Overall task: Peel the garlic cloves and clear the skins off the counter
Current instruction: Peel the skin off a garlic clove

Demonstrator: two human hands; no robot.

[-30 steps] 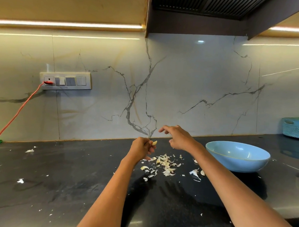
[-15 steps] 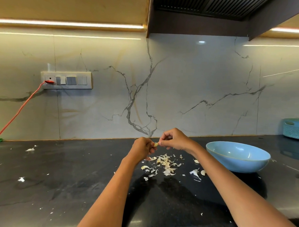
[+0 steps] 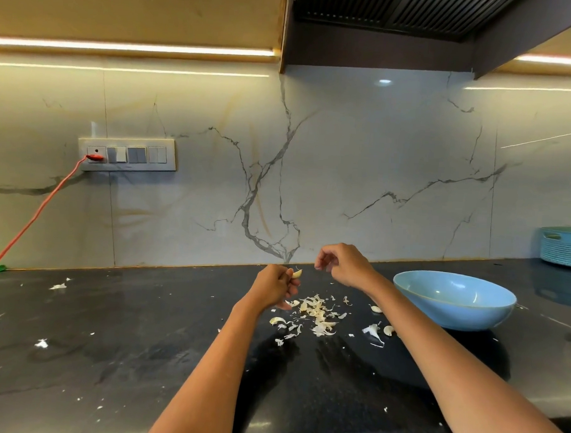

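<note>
Centre frame, dry skins (image 3: 316, 312) litter the black counter (image 3: 124, 356); featherlight, better swept than pinched. Right hand (image 3: 345, 266) hangs loosely curled, holding nothing visible. Left hand (image 3: 274, 286) pinches a small, slippery garlic clove (image 3: 296, 273) (best gripped at its ends).

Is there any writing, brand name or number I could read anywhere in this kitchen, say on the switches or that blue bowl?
None can be read.
Switch panel: no lettering visible, any marks too small to tell.
Blue bowl: plain.
Blue basket: plain.
Dark counter: only garlic skins.
</note>
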